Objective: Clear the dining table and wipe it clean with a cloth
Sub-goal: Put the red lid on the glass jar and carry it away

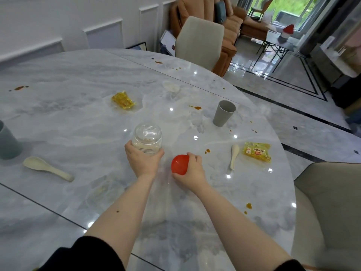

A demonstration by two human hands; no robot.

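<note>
Head view: a person's two bare hands work near the middle of the marble dining table point(78, 79).
Left hand point(143, 159): wrapped around the lower part of a clear jar point(146, 138), upright, mouth uncovered.
Right hand point(190, 169): gripping a red lid point(180, 164), just right of the jar and lower than its mouth.
Key relation: the lid must go up and left onto the jar.
Jar contents: a little pale residue, unclear.
Grey cup point(223, 113): toward the right edge, contents hidden.
Still to clear: two spoons point(234, 156), yellow wrappers point(257, 153), brown sauce spots point(197, 107).
Cloth: none visible.
</note>
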